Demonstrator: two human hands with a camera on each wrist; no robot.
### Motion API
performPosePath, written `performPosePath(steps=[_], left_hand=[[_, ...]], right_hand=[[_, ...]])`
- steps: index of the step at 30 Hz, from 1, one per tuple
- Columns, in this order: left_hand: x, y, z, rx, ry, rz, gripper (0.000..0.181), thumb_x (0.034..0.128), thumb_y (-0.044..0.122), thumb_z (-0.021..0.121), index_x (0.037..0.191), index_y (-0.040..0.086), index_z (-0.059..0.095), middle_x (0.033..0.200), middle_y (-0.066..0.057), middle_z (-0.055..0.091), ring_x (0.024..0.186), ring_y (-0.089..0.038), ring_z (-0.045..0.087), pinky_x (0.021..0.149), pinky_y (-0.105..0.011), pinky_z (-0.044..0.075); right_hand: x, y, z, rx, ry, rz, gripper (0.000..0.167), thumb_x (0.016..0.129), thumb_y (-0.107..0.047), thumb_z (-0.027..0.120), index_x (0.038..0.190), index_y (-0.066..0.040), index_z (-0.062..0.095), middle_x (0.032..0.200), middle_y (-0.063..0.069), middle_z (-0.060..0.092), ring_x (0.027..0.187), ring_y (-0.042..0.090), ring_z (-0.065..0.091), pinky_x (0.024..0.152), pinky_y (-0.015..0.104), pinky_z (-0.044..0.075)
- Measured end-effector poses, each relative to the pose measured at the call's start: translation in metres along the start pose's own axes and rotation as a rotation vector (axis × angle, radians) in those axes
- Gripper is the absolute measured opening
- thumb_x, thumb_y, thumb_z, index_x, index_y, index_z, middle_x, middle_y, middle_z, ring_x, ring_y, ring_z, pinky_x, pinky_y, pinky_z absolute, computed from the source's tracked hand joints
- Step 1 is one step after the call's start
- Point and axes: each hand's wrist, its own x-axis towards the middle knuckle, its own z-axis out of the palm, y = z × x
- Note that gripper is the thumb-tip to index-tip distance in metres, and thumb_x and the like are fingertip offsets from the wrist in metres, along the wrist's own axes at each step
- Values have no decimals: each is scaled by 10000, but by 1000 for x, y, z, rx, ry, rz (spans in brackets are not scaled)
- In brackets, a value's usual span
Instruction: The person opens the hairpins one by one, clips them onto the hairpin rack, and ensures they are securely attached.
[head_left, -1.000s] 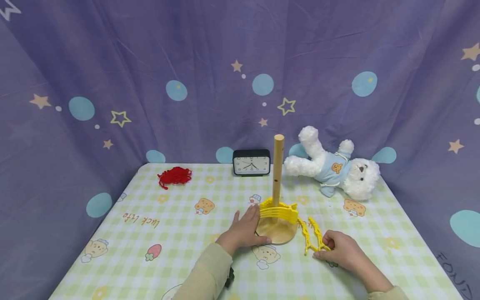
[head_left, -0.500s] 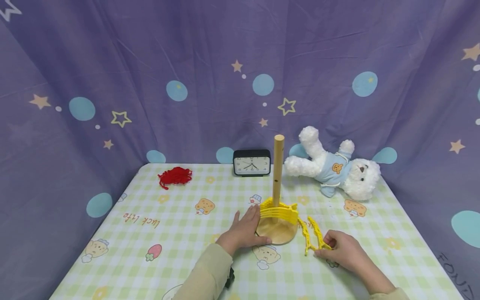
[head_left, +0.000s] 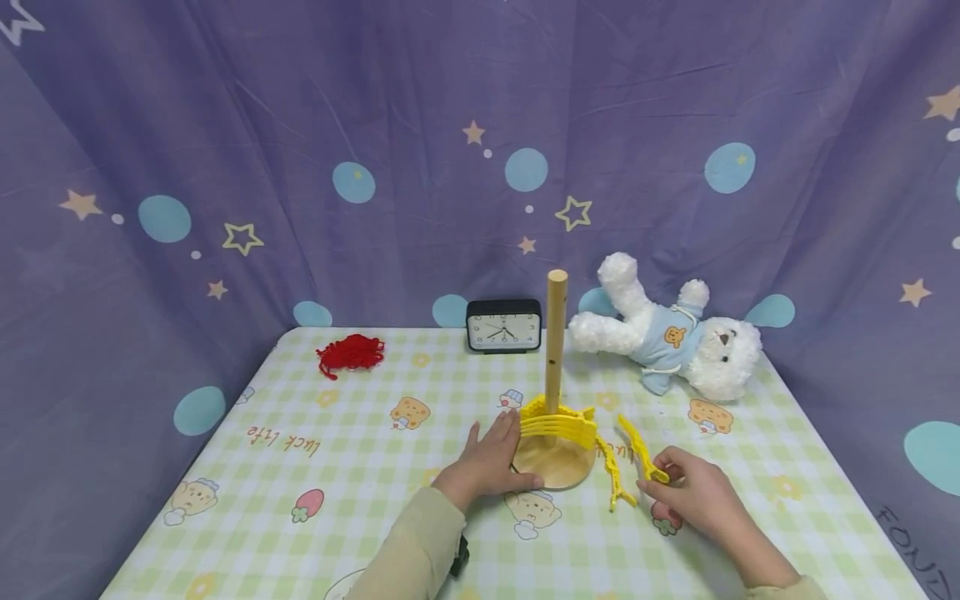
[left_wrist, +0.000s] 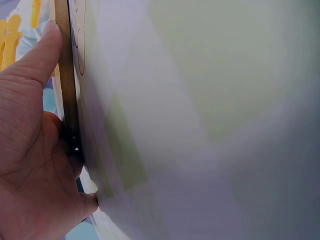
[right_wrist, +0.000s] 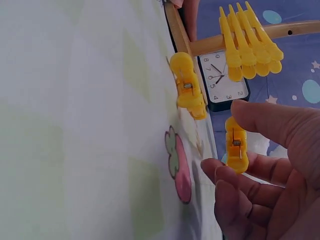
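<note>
Pinches one yellow clip at its near end between the thumb and fingers of the right hand, right of the base and apart from it. Looks more than half done: shows what appear to be four clips gathered round the pole, just above the base. Seems to leave two: the pinched one and a loose clip lying just beside the base. Rests the left hand against the base's left edge, thumb spread from fingers. Has open room on the tablecloth in front and to the right. Has, farther back, a clock, a plush bear and red yarn near the rear edge, well apart from both hands.
</note>
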Motion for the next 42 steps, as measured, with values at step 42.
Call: performPosePath(steps=[42], left_hand=[[-1, 0, 0, -18, -2, 4, 1065, 838, 654, 621, 1563, 45, 134, 1635, -79, 73, 1495, -203, 66, 1173, -540, 22]], right_hand=[[1, -39, -6, 63, 472, -402, 313, 957, -32, 597, 1267, -59, 631, 934, 85, 693, 568, 47, 424, 562, 294, 406]])
